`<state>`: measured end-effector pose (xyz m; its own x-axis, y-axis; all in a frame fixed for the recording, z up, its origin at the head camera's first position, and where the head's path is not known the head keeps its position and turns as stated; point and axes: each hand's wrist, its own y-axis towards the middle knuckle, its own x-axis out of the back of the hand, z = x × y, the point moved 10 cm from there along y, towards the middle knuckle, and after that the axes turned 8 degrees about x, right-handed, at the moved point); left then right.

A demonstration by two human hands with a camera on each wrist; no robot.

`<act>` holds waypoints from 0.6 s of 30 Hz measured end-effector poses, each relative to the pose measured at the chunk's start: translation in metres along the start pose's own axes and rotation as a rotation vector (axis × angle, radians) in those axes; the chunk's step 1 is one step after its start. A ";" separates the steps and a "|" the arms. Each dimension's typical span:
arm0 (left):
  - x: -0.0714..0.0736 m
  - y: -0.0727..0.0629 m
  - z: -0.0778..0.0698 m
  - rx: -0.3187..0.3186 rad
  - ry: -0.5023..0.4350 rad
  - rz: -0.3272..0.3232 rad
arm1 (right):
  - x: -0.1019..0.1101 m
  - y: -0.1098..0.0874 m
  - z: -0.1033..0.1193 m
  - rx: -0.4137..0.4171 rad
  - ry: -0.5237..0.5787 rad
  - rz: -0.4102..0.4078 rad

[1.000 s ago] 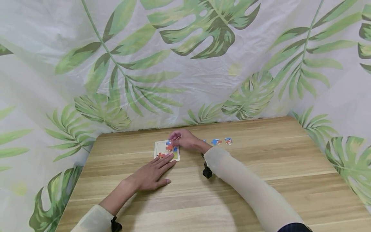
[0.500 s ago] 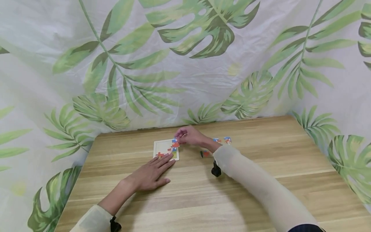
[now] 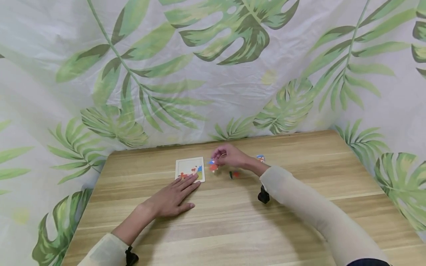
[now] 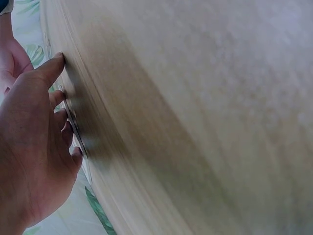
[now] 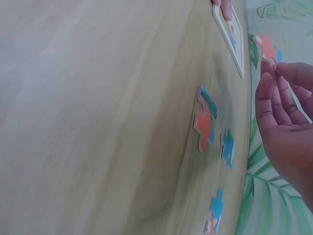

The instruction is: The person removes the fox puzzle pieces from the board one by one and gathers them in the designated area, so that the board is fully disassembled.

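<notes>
My right hand (image 3: 233,156) pinches an orange-red and blue jigsaw piece (image 5: 268,48) between thumb and fingertips, raised over the table just right of the puzzle tray. The square, white-rimmed puzzle tray (image 3: 186,164) lies at the far middle-left, with red, blue and yellow-green pieces along its lower and right side. Straight fingers of my left hand (image 3: 170,198) rest on the tray's near edge and cover part of those pieces. In the left wrist view the thumb and fingertips (image 4: 77,157) show low against the tabletop.
Right of the tray lie loose jigsaw pieces: a red and dark green one (image 5: 204,122), a blue one (image 5: 228,148) and another blue one (image 5: 217,205). One more piece (image 3: 260,158) shows beyond the right wrist. A leaf-print cloth (image 3: 186,92) hangs behind the wooden table (image 3: 213,229).
My right hand has drawn back rightward from over the tray, carrying the red and blue jigsaw piece off it. My left hand stays on the tray's near edge.
</notes>
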<state>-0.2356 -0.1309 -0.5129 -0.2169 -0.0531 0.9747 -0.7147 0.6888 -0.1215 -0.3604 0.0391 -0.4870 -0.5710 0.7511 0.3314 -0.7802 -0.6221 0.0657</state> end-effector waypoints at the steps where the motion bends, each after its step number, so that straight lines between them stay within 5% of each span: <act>1: 0.000 0.000 0.000 0.001 -0.003 0.002 | 0.002 -0.002 0.000 -0.004 -0.001 0.001; 18: 0.000 0.001 0.000 -0.001 -0.007 -0.019 | 0.027 -0.045 -0.003 -0.015 -0.046 0.007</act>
<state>-0.2358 -0.1303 -0.5129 -0.2082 -0.0709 0.9755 -0.7180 0.6884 -0.1032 -0.3408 0.0879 -0.4840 -0.5643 0.7356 0.3747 -0.7802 -0.6236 0.0492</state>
